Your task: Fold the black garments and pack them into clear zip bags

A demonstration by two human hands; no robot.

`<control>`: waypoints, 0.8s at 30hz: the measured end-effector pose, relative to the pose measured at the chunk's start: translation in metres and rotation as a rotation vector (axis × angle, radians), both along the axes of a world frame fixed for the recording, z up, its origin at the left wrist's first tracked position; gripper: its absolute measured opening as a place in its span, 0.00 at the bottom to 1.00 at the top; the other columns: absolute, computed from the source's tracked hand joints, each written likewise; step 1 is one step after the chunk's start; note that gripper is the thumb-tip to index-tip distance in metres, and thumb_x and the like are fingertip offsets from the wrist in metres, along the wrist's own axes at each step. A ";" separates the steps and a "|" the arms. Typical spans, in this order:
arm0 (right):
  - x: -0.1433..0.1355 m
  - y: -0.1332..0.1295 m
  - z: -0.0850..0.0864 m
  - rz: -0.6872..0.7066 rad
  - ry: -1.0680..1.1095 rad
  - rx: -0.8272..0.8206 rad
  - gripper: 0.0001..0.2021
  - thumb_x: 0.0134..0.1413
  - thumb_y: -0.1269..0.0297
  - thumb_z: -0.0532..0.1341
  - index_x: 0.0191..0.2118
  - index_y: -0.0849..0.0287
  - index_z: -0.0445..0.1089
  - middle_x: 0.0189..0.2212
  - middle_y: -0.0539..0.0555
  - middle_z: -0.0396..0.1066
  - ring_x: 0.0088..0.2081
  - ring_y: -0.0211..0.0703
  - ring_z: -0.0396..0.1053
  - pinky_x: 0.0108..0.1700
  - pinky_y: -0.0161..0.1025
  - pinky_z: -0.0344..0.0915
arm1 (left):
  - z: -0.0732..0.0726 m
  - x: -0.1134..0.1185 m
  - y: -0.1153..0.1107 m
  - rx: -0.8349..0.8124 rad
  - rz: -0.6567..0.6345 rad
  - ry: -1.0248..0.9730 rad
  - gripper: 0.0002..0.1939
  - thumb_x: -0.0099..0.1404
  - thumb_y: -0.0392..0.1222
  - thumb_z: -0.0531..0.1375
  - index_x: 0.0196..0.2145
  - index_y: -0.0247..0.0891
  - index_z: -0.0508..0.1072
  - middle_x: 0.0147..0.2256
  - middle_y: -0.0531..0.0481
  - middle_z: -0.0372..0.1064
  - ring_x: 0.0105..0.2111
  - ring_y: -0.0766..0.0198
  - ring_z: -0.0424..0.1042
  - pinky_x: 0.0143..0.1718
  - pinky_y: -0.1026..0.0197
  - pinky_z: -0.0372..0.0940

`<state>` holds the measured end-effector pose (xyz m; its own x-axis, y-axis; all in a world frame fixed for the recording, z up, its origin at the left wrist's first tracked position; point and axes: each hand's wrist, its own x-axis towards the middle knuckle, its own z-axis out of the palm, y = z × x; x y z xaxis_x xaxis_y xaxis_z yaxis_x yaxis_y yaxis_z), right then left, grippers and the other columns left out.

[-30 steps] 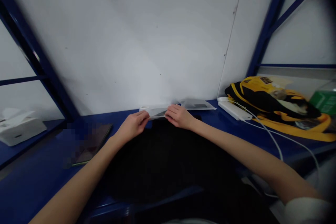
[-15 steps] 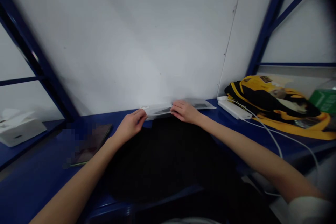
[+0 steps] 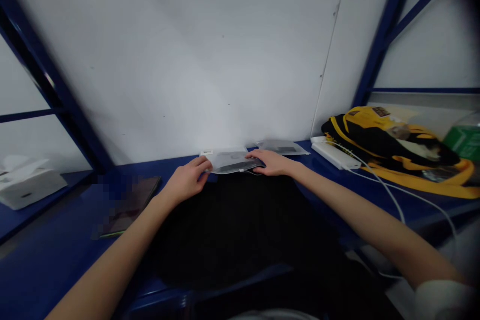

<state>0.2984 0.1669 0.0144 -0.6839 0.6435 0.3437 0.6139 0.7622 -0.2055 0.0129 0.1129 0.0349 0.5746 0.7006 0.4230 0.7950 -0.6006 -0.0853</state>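
A translucent zip bag (image 3: 232, 161) with something dark inside lies between my hands, its slider tab on the near edge. My left hand (image 3: 192, 177) is closed on the bag's left end, thumb and fingers pinching the near corner. The right end is gripped by my right hand (image 3: 273, 162), fingers over the top and thumb underneath. What the bag holds cannot be made out. Another translucent bag (image 3: 284, 148) with a dark item in it rests just behind my right hand. Below the hands spreads a black surface (image 3: 240, 225), too dark to identify.
On the right stand a white power bank (image 3: 335, 155) with white cables (image 3: 416, 195) and a black-and-yellow bag (image 3: 397, 145). A dark flat tablet-like item (image 3: 137, 205) lies left on the blue table (image 3: 48, 255). A white tissue box (image 3: 32, 187) is farther left.
My right hand has shifted slightly right and nearer, from the bag's zip edge to its right end. The bag is lower and flatter, with more of its face showing.
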 end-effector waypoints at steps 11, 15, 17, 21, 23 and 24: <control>-0.021 -0.007 -0.004 -0.159 0.005 0.113 0.12 0.47 0.69 0.59 0.39 0.60 0.61 0.37 0.54 0.66 0.34 0.39 0.64 0.34 0.34 0.56 | -0.013 0.020 0.008 -0.058 -0.034 0.169 0.12 0.62 0.35 0.46 0.41 0.40 0.64 0.47 0.44 0.63 0.35 0.60 0.69 0.27 0.64 0.61; -0.030 -0.004 -0.012 -0.239 0.014 0.161 0.09 0.46 0.72 0.57 0.36 0.61 0.60 0.36 0.54 0.63 0.34 0.39 0.61 0.34 0.35 0.55 | -0.016 0.019 0.011 -0.138 -0.060 0.111 0.14 0.61 0.33 0.46 0.41 0.40 0.66 0.53 0.44 0.59 0.35 0.60 0.71 0.32 0.63 0.63; -0.034 -0.002 -0.017 -0.271 0.011 0.197 0.07 0.46 0.75 0.56 0.34 0.61 0.59 0.35 0.54 0.62 0.33 0.38 0.60 0.34 0.35 0.55 | -0.016 0.019 0.012 -0.158 -0.043 0.121 0.16 0.60 0.32 0.45 0.43 0.40 0.65 0.55 0.45 0.57 0.39 0.60 0.70 0.36 0.62 0.63; -0.038 0.000 -0.024 -0.281 -0.011 0.285 0.05 0.49 0.76 0.52 0.31 0.61 0.60 0.34 0.55 0.61 0.31 0.38 0.58 0.32 0.35 0.54 | -0.017 0.020 0.012 -0.171 -0.027 0.121 0.17 0.60 0.32 0.45 0.44 0.41 0.64 0.57 0.47 0.54 0.43 0.59 0.69 0.40 0.61 0.63; -0.039 0.001 -0.023 -0.268 -0.025 0.334 0.06 0.51 0.76 0.50 0.29 0.61 0.61 0.33 0.55 0.62 0.31 0.38 0.58 0.32 0.35 0.53 | -0.016 0.020 0.012 -0.162 -0.024 0.116 0.16 0.61 0.33 0.45 0.44 0.41 0.64 0.57 0.47 0.54 0.44 0.59 0.69 0.40 0.60 0.63; -0.038 0.001 -0.022 -0.262 -0.033 0.359 0.07 0.51 0.77 0.49 0.29 0.61 0.61 0.33 0.55 0.62 0.31 0.38 0.58 0.32 0.35 0.53 | -0.016 0.020 0.011 -0.156 -0.025 0.114 0.15 0.61 0.33 0.44 0.43 0.41 0.64 0.57 0.47 0.54 0.44 0.58 0.69 0.40 0.60 0.63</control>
